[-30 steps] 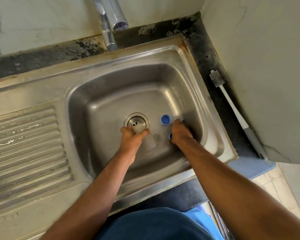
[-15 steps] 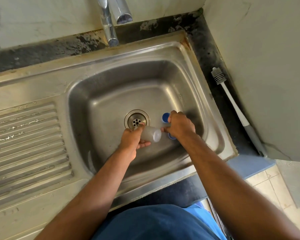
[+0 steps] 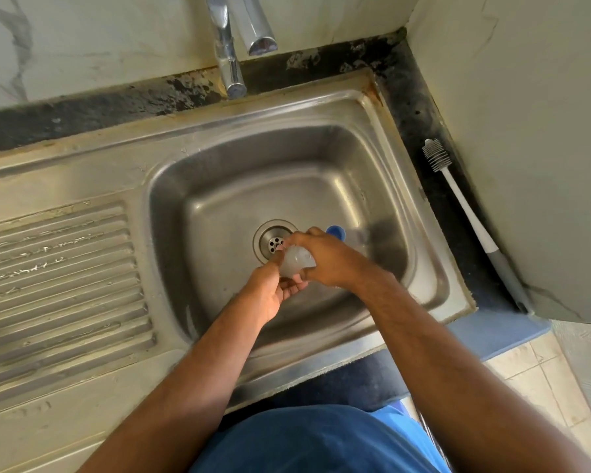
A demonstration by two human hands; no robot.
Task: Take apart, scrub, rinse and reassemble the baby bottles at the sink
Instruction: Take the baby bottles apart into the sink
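Over the basin of the steel sink (image 3: pixel 219 155), both my hands hold a clear baby bottle (image 3: pixel 296 261) just in front of the drain (image 3: pixel 273 241). My left hand (image 3: pixel 272 290) cups it from below with curled fingers. My right hand (image 3: pixel 325 259) grips it from above and the right, covering most of it. A blue bottle part (image 3: pixel 335 231) lies on the basin floor just behind my right hand, partly hidden by it.
A chrome tap (image 3: pixel 231 52) rises at the back of the sink. A white and grey bottle brush (image 3: pixel 464 213) lies on the dark ledge to the right, against the wall. The ribbed draining board (image 3: pixel 55 278) stretches to the left.
My right hand left the blue parts on the basin floor and came left onto the clear bottle. Both hands now hold it, lifted slightly off the floor.
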